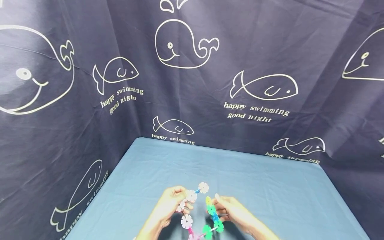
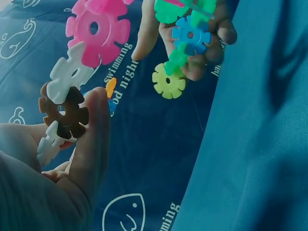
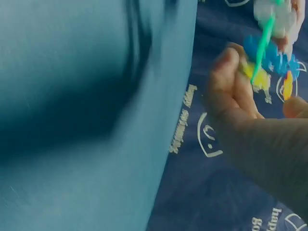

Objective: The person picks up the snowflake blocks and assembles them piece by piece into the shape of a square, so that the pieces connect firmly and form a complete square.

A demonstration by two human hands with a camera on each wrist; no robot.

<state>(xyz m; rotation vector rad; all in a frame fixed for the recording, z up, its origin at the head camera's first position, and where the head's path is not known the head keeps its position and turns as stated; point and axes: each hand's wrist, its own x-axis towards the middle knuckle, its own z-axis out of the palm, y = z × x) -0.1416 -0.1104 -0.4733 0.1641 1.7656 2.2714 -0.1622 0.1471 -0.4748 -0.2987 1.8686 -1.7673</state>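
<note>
A chain of interlocked plastic snowflake discs hangs between both hands, curving down toward the lower frame edge in the head view. My left hand (image 1: 170, 204) pinches its pale side, near a white disc (image 1: 186, 221). In the left wrist view a brown disc (image 2: 77, 119) and a large pink disc (image 2: 114, 36) show beside that hand. On the other side, my right hand (image 1: 231, 210) holds the stretch with a green disc (image 1: 211, 209), a blue disc (image 2: 199, 42) and a yellow-green disc (image 2: 168, 90). A whitish disc (image 1: 203, 187) forms the upper left end, apart from the yellow end.
A blue cloth-covered table (image 1: 168, 163) lies beneath the hands. Dark navy curtains (image 1: 204, 100) with white whale and fish drawings rise along its back and sides.
</note>
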